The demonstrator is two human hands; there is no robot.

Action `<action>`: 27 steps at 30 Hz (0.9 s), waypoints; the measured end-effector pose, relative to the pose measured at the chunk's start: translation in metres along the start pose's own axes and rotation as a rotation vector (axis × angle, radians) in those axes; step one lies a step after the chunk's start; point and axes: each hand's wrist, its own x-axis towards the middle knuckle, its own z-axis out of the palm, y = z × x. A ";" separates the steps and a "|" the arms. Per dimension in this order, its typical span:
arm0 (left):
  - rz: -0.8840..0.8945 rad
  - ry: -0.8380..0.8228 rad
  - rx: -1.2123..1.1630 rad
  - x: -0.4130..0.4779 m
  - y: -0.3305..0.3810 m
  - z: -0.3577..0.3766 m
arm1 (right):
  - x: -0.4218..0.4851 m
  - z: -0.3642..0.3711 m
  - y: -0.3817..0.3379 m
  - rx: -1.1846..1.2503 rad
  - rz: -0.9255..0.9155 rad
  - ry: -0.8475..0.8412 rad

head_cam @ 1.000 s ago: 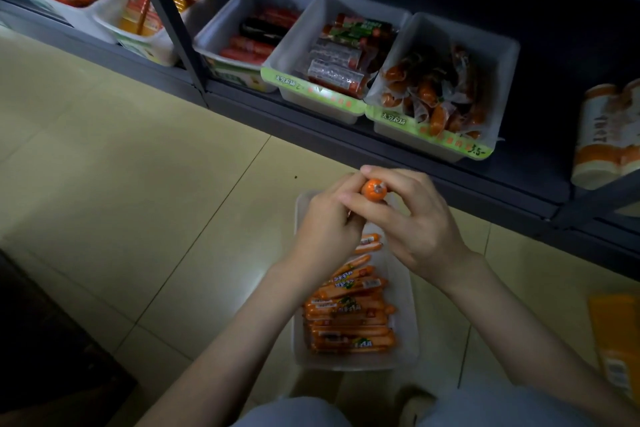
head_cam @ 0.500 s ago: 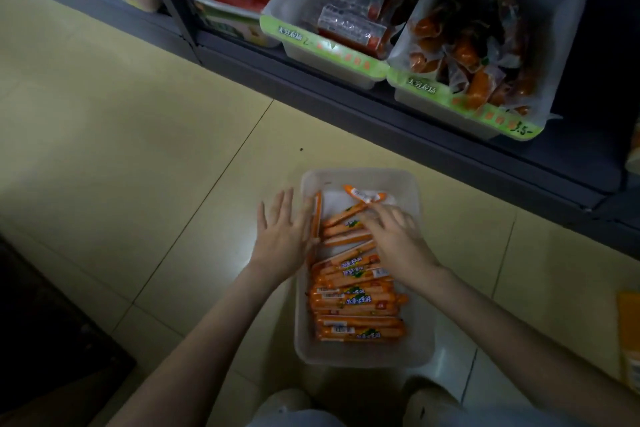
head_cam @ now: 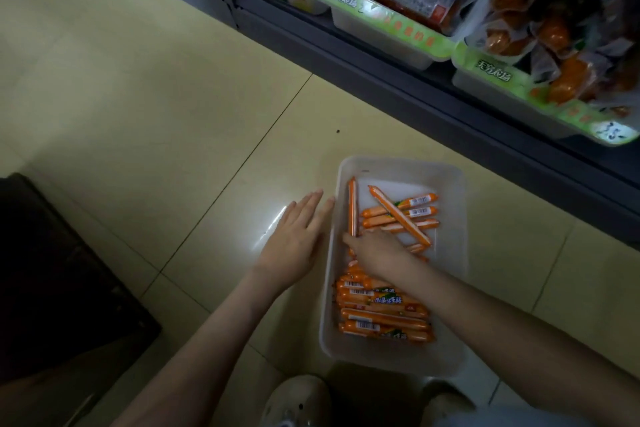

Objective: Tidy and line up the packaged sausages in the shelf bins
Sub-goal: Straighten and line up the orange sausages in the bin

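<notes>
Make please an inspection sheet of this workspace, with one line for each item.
Surface: tiled floor; white bin on it.
Job's things: stacked sausages at near end; stray sausage along left wall; diagonal sausage across others.
Clutter: dark object at left.
Hands: left hand flat beside bin; right hand inside bin, grip unclear.
Cables: nothing seen.
Surroundings: shelf bins with green labels.

The bin point(head_cam: 453, 253) sits on the floor point(head_cam: 173, 114), before the shelf point(head_cam: 415, 87). Stacked sausages point(head_cam: 381, 319) fill the bin's near end, loose sausages point(head_cam: 415, 211) its far end. The left hand point(head_cam: 294, 243) lies left of the bin, and the right hand point(head_cam: 377, 250) is inside it.
</notes>
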 end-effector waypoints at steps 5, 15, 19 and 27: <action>0.056 0.094 0.038 0.002 0.012 -0.007 | -0.013 -0.007 0.000 0.297 0.053 0.065; 0.130 0.271 -0.064 0.020 0.083 -0.034 | -0.128 -0.088 0.009 0.898 -0.176 0.746; 0.173 0.404 -0.166 0.017 0.116 -0.070 | -0.163 -0.106 0.003 1.039 -0.328 0.966; 0.334 0.510 -0.274 0.000 0.143 -0.117 | -0.197 -0.115 -0.007 1.007 -0.531 1.110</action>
